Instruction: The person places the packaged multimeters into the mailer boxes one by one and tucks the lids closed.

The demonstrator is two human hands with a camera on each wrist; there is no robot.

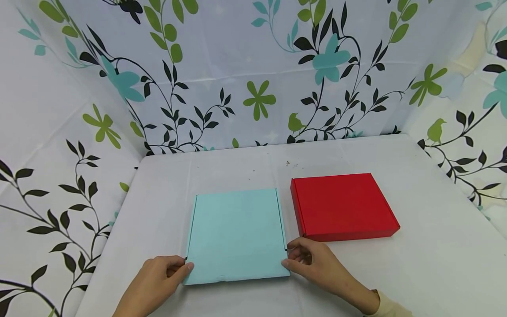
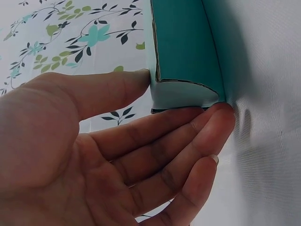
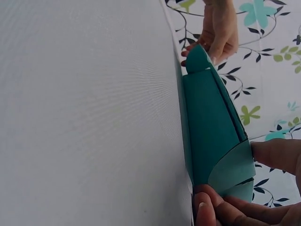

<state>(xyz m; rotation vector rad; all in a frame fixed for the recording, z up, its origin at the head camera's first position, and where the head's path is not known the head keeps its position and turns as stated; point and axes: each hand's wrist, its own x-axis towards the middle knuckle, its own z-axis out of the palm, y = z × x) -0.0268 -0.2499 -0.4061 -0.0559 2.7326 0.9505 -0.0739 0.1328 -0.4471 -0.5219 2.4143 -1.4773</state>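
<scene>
A flat turquoise cardboard mailer box [image 1: 237,233] lies on the white table. My left hand [image 1: 154,281] holds its near left corner, thumb at the lid's edge and fingers along the side. At the near right corner, my right hand [image 1: 317,266] pinches the box, thumb on the lid side and fingers lower down. In the right wrist view, a rounded side flap [image 3: 235,162] shows between thumb and fingers, next to the darker front [image 3: 209,122] of the box. The left wrist view shows the box's end [image 2: 183,94] between the left thumb and fingertips.
A closed red box [image 1: 344,207] lies just right of the turquoise one, close behind my right hand. White cloth covers the table [image 1: 166,176], with small dark specks near the back. A leaf-patterned curtain [image 1: 237,66] hangs behind and along both sides.
</scene>
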